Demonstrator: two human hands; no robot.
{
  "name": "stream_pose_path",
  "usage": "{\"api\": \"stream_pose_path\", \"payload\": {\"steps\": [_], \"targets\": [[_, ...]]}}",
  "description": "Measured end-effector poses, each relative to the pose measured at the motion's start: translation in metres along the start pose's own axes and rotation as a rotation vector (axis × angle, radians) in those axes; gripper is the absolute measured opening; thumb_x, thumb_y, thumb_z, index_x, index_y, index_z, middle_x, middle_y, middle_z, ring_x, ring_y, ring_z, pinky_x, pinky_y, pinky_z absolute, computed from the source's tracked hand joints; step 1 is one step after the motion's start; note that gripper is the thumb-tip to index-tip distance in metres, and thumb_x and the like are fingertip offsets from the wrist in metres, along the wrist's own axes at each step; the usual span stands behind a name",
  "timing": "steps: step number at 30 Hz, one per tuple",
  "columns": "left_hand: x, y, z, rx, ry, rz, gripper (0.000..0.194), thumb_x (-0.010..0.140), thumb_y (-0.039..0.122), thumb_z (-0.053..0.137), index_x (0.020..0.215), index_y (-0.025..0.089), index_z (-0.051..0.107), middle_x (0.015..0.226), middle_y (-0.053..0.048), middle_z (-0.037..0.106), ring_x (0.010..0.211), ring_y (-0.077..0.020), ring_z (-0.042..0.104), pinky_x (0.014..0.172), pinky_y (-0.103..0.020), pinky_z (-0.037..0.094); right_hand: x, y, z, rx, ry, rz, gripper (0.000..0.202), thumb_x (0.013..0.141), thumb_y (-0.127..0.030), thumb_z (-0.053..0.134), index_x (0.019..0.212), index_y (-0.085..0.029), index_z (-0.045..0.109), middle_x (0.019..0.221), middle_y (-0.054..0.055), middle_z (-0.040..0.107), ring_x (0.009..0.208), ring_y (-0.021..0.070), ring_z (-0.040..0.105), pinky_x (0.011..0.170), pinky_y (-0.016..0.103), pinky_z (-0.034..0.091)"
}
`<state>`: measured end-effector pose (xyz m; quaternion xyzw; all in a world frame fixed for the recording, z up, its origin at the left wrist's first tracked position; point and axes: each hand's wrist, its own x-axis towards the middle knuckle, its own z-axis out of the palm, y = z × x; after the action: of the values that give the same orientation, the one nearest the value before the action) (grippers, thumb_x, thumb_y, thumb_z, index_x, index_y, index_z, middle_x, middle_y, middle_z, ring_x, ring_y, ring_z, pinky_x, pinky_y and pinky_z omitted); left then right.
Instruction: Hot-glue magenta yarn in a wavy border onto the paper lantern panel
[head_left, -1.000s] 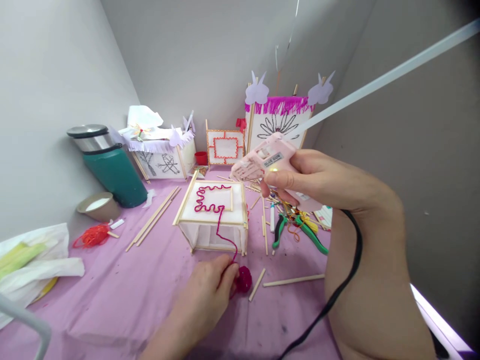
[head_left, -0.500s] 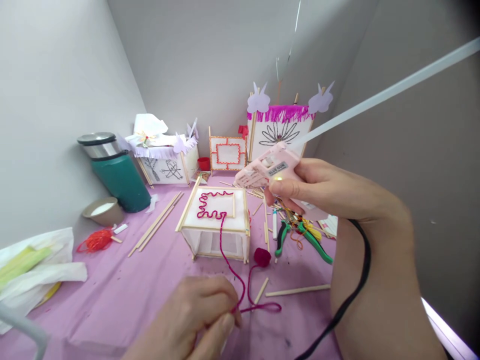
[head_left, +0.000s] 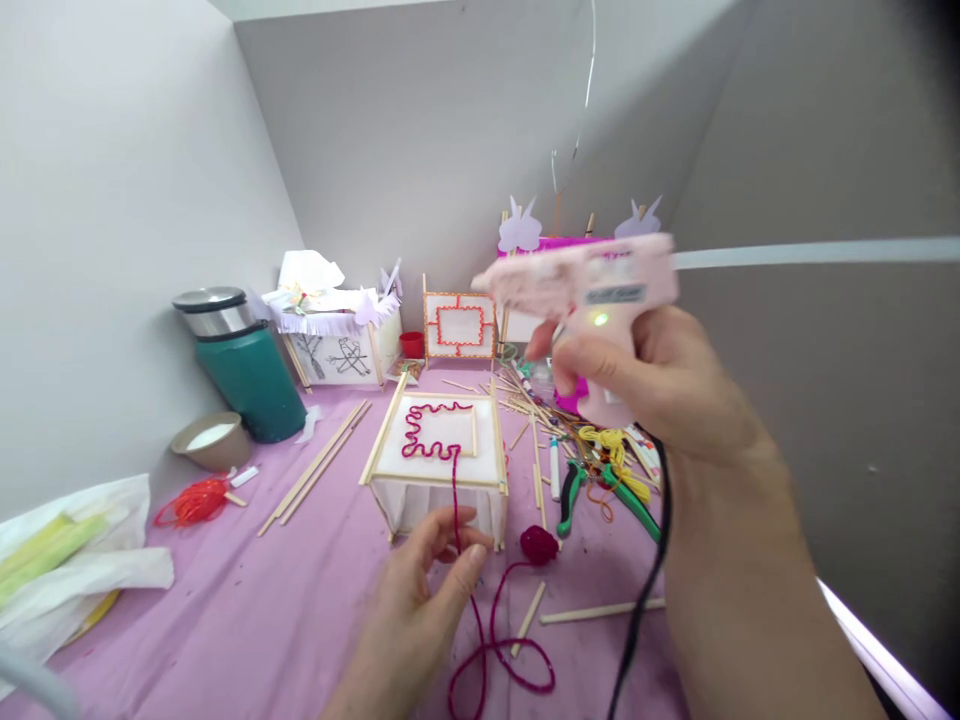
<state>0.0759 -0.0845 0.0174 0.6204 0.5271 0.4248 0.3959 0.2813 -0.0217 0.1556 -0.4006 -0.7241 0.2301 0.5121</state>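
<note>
The desk (head_left: 247,610) wears a creased purple cloth and stands in a corner of plain grey walls (head_left: 420,150), with a thin wire (head_left: 589,75) hanging before the back one.

Counted over the cloth: one green bottle (head_left: 251,385), one bowl (head_left: 223,458) of white contents, one red cup (head_left: 411,345), one bundle of orange-red cord (head_left: 196,502), one pair of green-handled pliers (head_left: 571,500), two long sticks (head_left: 316,463) side by side at the left, and two loose sticks (head_left: 600,611) near the front. Two rabbit-shaped cutouts (head_left: 520,228) rise at the back; the slim sticks heaped at the right overlap too much to count.

In the middle of the desk sits one small box (head_left: 487,430), a pale wooden frame with white sheet sides. On its top, dark pink yarn (head_left: 456,480) runs in wavy loops along three sides of a rectangle, with a bare wooden strip on the fourth. The strand drops over the near edge and curls across the cloth to its ball (head_left: 539,545).

The left hand (head_left: 405,600) is just in front of the box, fingers spread with the strand passing between thumb and forefinger; whether they touch it, I cannot tell. The right hand (head_left: 667,380) has its fingers wrapped around the grip of one pale pink glue gun (head_left: 622,268), slightly blurred, raised above the desk, its small light glowing, a long whitish glue stick (head_left: 810,252) jutting from the rear.
</note>
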Motion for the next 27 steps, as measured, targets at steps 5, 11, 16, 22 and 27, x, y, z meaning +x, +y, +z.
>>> {"api": "stream_pose_path", "payload": {"steps": [5, 11, 16, 22, 27], "targets": [[-0.002, 0.001, -0.004, -0.034, -0.015, -0.011, 0.027, 0.09, 0.041, 0.047, 0.082, 0.018, 0.059, 0.07, -0.001, 0.058, 0.068, -0.0144, 0.056, 0.064, -0.025, 0.046, 0.007, 0.012, 0.014, 0.178, 0.114, -0.033, 0.021, 0.082, -0.039, 0.067, 0.084, -0.018, 0.066, 0.084, 0.005, 0.069, 0.064, 0.014, 0.062, 0.055, 0.027, 0.05], [-0.009, 0.0, -0.011, 0.02, 0.019, 0.009, 0.026, 0.089, 0.041, 0.049, 0.088, 0.018, 0.062, 0.065, 0.0, 0.055, 0.061, -0.0135, 0.051, 0.057, -0.023, 0.042, 0.008, 0.012, 0.022, 0.306, 0.306, -0.042, 0.013, 0.074, -0.032, 0.075, 0.077, -0.022, 0.066, 0.078, 0.002, 0.063, 0.059, 0.0123, 0.054, 0.051, 0.027, 0.047], [-0.009, -0.001, -0.013, -0.019, 0.032, 0.02, 0.029, 0.091, 0.042, 0.045, 0.082, 0.019, 0.061, 0.058, 0.002, 0.051, 0.054, -0.0121, 0.049, 0.052, -0.022, 0.042, 0.001, -0.002, 0.017, 0.65, 0.052, 0.012, 0.018, 0.084, -0.039, 0.064, 0.096, -0.025, 0.067, 0.087, 0.002, 0.058, 0.067, 0.0131, 0.053, 0.058, 0.029, 0.05], [-0.005, 0.005, -0.016, 0.187, 0.157, 0.21, 0.023, 0.091, 0.036, 0.048, 0.084, 0.02, 0.064, 0.057, 0.003, 0.055, 0.05, -0.0105, 0.05, 0.046, -0.02, 0.039, -0.008, -0.006, 0.006, 0.582, -0.08, -0.019, 0.031, 0.088, -0.05, 0.057, 0.099, -0.022, 0.063, 0.059, -0.005, 0.046, 0.044, 0.0079, 0.037, 0.047, 0.028, 0.04], [-0.002, 0.006, -0.017, 0.307, 0.279, 0.348, 0.014, 0.091, 0.028, 0.049, 0.094, 0.02, 0.06, 0.065, 0.004, 0.064, 0.052, -0.0094, 0.057, 0.05, -0.018, 0.044, -0.01, -0.003, -0.006, 0.092, -0.276, 0.186, 0.037, 0.081, -0.056, 0.062, 0.073, -0.019, 0.06, 0.061, -0.001, 0.049, 0.054, 0.0108, 0.041, 0.048, 0.027, 0.031]]}}
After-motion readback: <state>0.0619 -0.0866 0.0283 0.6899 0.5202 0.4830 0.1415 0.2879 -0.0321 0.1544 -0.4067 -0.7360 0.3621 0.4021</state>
